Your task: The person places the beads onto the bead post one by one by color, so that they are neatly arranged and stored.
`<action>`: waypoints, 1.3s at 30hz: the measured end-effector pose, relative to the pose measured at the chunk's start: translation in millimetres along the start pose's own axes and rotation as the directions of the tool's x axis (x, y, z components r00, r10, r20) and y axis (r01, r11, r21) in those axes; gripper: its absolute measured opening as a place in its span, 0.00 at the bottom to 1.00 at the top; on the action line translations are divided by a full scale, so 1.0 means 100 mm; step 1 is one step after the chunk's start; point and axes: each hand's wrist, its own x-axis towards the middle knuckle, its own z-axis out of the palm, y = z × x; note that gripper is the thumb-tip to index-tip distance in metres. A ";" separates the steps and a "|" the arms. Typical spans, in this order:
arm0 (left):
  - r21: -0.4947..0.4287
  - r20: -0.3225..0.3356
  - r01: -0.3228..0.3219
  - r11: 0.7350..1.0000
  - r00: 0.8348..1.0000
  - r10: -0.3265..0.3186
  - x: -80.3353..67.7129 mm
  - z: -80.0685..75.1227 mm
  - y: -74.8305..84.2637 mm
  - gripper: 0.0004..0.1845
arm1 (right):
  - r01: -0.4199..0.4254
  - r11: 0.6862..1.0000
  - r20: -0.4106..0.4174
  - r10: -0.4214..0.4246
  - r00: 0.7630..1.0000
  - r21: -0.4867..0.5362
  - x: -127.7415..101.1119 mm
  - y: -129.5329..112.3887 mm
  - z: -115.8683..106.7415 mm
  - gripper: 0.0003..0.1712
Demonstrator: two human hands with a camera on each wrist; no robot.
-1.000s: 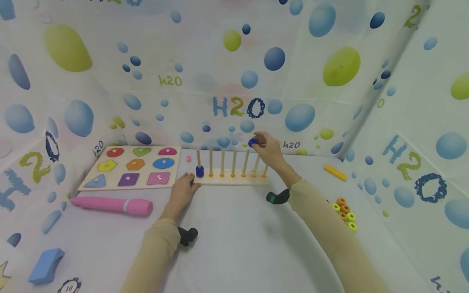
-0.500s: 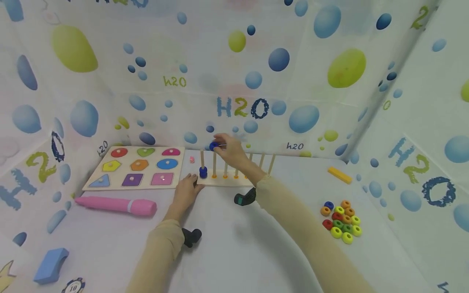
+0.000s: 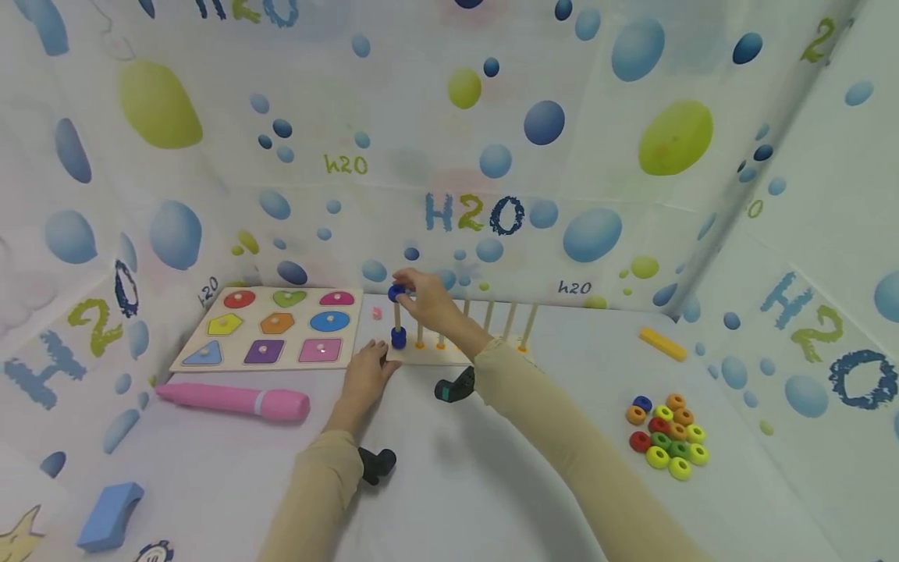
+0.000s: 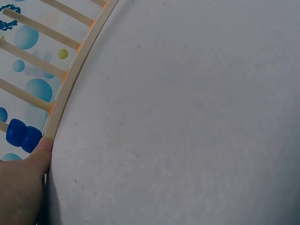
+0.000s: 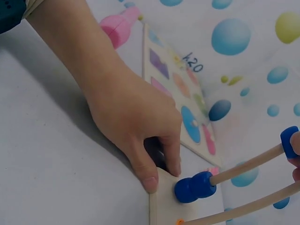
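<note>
A wooden peg board [image 3: 435, 357] with several upright pegs stands at the back of the table. My left hand [image 3: 365, 380] grips its left end, the thumb on the front edge in the left wrist view. Two blue beads [image 5: 195, 187] sit stacked at the foot of the leftmost peg. With thumb and fingers, my right hand [image 3: 437, 306] pinches another blue bead [image 3: 396, 293] at the top of that same peg. In the right wrist view, the peg's tip is hidden by the held bead [image 5: 289, 141], and only the fingertips show at the edge.
Loose coloured beads [image 3: 659, 458] lie in a group on the right, with a yellow block [image 3: 662, 343] behind them. On the left are a shape puzzle [image 3: 276, 365], a pink microphone-like toy [image 3: 232, 401] and a blue block [image 3: 110, 515]. A patterned cloth [image 3: 393, 94] rises behind.
My right hand has carried the blue bead leftward across the pegs and down onto the top of the leftmost one. The left hand keeps its grip on the board.
</note>
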 end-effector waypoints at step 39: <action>0.020 0.021 -0.031 0.999 0.999 0.030 0.01 0.00 0.02 0.28 | -0.301 0.933 -0.267 0.347 0.899 0.196 -1.77 1.03 -1.71 0.18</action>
